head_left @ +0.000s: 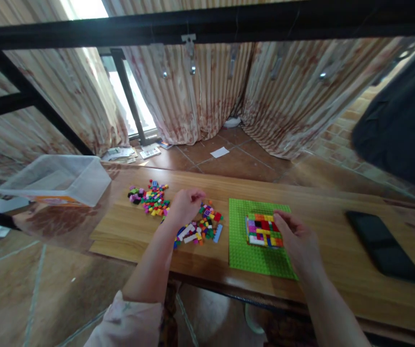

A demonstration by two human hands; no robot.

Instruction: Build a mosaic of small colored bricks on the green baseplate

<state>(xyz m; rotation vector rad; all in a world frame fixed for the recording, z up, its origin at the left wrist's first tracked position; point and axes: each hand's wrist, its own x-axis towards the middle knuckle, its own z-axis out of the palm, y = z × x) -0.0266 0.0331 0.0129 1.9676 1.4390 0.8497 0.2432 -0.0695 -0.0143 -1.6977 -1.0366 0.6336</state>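
The left hand [186, 205] is hovering, fingers bunched, over the loose bricks [200, 230]; the right hand [296, 238] is resting half-curled against the brick block [261, 230] on the baseplate [247, 258] — whether either is gripping anything cannot be told. A forearm sweep could be knocking bricks off the tabletop [330, 226].

The left hand [186, 205] curls over the loose bricks [202, 230], hiding whether it pinches one, the right hand [296, 238] covers the brick block's [261, 230] right edge, and the picture's right edge cuts off a dark cloth [402, 130].
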